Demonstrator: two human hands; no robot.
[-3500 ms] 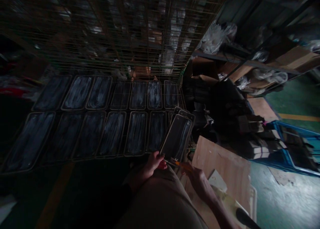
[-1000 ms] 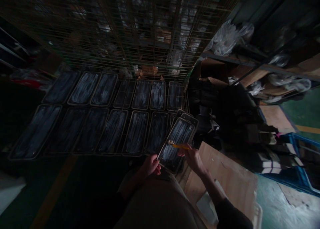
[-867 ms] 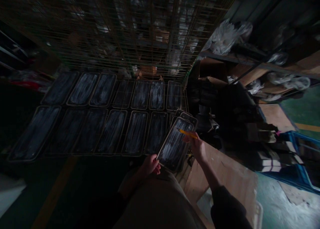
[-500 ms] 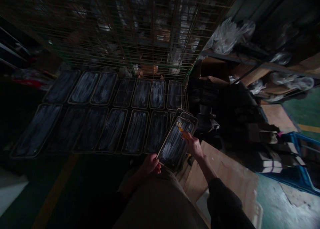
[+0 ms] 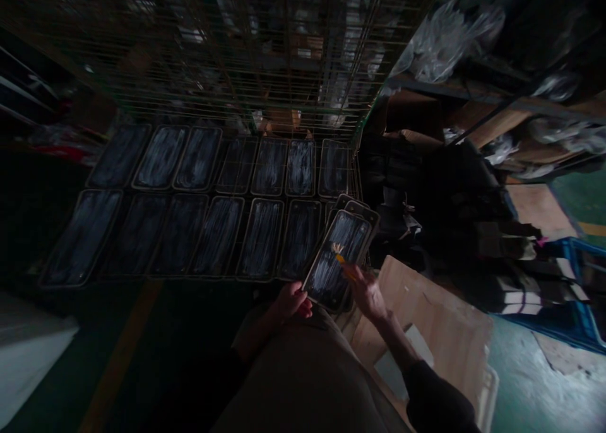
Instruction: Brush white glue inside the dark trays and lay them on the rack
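My left hand (image 5: 292,300) grips the near corner of a dark rectangular panel (image 5: 331,272) with a pale rim, tilted up over my lap. Whitish streaks cover the panel's face. My right hand (image 5: 368,294) is closed on a small brush with a yellow handle (image 5: 345,268), and its bristles rest on the middle of the panel. More panels lie stacked under the held one (image 5: 353,204). Two rows of several similar streaked panels (image 5: 213,234) lie flat on a wire rack in front of me.
A tall wire cage of shelves (image 5: 246,54) rises behind the rack. A brown cardboard sheet (image 5: 440,319) lies at my right. Shelving with boxes and plastic bags (image 5: 445,41) fills the right side, and a blue crate (image 5: 568,307) stands on the green floor.
The brush has gone from the panel's near part up to its far end and back to the middle. The white streaks on the panel have spread. My left hand has kept its hold.
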